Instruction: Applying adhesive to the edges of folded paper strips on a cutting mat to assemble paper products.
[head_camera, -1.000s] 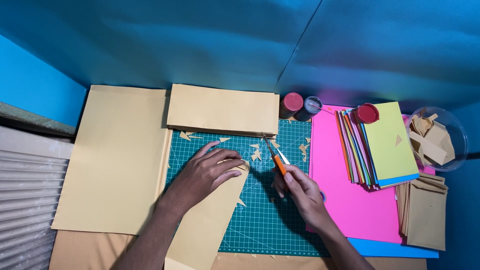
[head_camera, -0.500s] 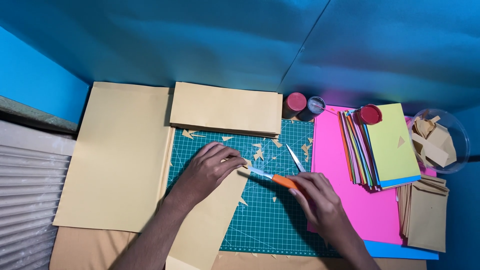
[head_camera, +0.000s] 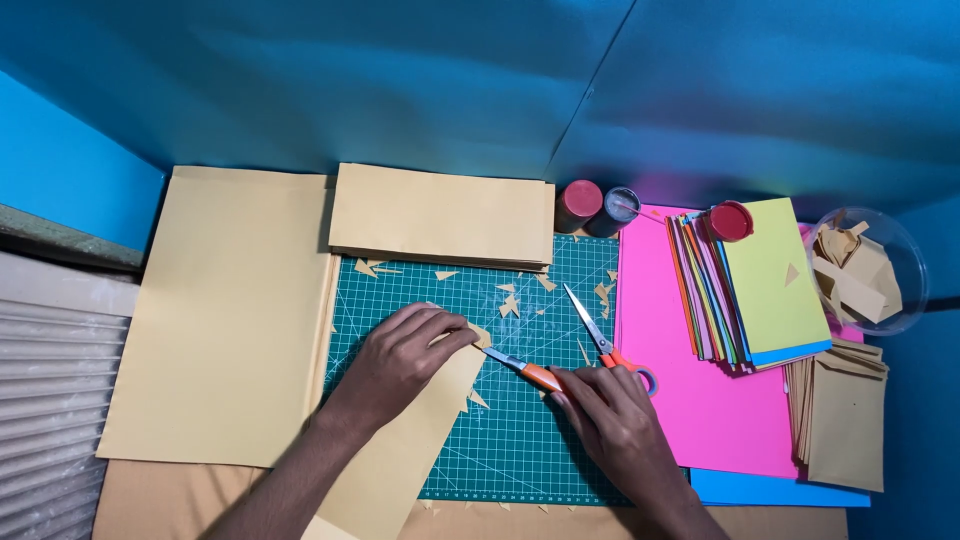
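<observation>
My left hand (head_camera: 405, 355) presses flat on a long tan paper piece (head_camera: 400, 460) that lies slanted over the green cutting mat (head_camera: 520, 440). My right hand (head_camera: 610, 415) grips an orange-handled craft knife (head_camera: 535, 374). Its blade points left and meets the paper's edge right beside my left fingertips. Orange-handled scissors (head_camera: 598, 335) lie shut on the mat just above my right hand. Small tan offcuts (head_camera: 510, 305) are scattered over the upper mat.
A tan paper stack (head_camera: 440, 215) lies along the mat's top and a large tan sheet (head_camera: 230, 310) to the left. Right of the mat: pink sheet (head_camera: 690, 400), coloured paper stack (head_camera: 755, 285), red lid (head_camera: 730, 220), two small jars (head_camera: 595, 207), clear bowl of scraps (head_camera: 865, 270), tan envelopes (head_camera: 845, 410).
My right hand has shifted down and right, and the orange tool's tip has swung from pointing up the mat to pointing left at the paper. My left hand stays on the paper.
</observation>
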